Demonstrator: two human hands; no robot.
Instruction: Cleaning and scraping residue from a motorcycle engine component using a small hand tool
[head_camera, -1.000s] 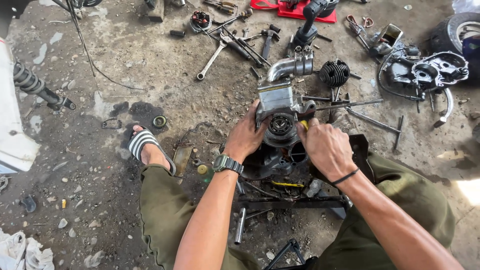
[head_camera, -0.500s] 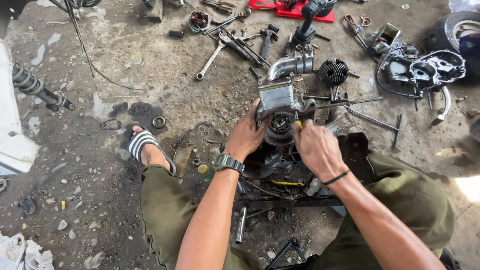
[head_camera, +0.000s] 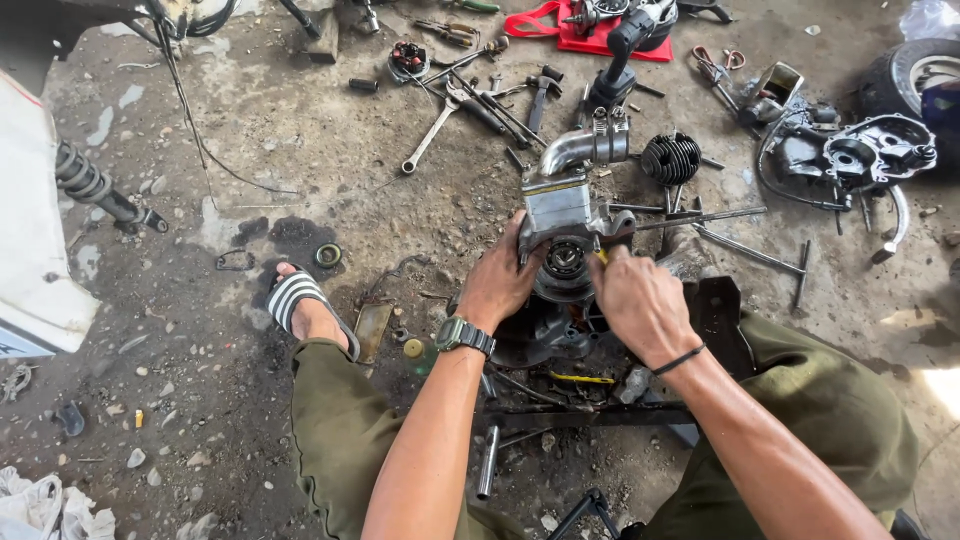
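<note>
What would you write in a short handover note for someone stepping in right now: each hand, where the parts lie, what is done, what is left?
Left hand: gripping the left side of the engine case, steadying it.
Right hand: at the case's right side, pinching a small yellow-tipped tool beside the round bearing opening.
Parts: finned cylinder and curved metal pipe lie apart on the ground just beyond; wrenches further back; side cover far right.
Done: engine stripped, cylinder off.
Left: work at the bearing opening seems unfinished; the tool's exact contact is hidden.
</note>
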